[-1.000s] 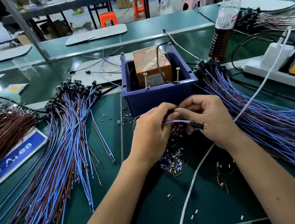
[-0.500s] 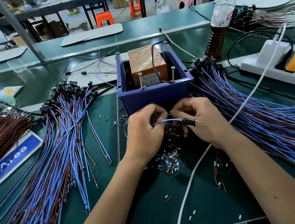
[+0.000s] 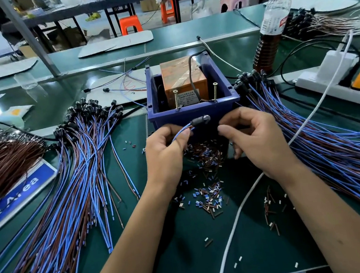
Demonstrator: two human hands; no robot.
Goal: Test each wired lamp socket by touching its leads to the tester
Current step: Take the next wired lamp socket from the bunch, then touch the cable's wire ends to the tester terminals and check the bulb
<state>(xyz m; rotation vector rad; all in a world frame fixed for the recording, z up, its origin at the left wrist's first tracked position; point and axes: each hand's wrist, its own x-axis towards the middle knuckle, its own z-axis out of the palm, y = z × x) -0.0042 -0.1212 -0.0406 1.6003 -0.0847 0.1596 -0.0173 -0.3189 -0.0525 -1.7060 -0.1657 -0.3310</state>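
The tester (image 3: 185, 80) is an orange box inside a blue bin (image 3: 194, 111), with two upright screws (image 3: 176, 99) at its front. My left hand (image 3: 165, 153) pinches the blue lead of one wired lamp socket (image 3: 199, 120). Its black head sticks up to the right, just in front of the bin wall. My right hand (image 3: 258, 141) hovers close on the right of the socket, fingers curled and thumb forward, with nothing visible in it. A pile of sockets with blue and brown leads (image 3: 84, 169) lies on the left, and another pile (image 3: 332, 141) on the right.
Cut insulation scraps (image 3: 203, 156) litter the green mat under my hands. A white cable (image 3: 240, 219) runs to a power strip (image 3: 335, 89) at right. A bottle (image 3: 272, 27) stands behind the right pile. Brown wires (image 3: 2, 161) and a blue sign (image 3: 19, 195) lie far left.
My right hand has let go of the socket, which has swung up and left and now points toward the bin. The left hand keeps its pinch on the blue lead.
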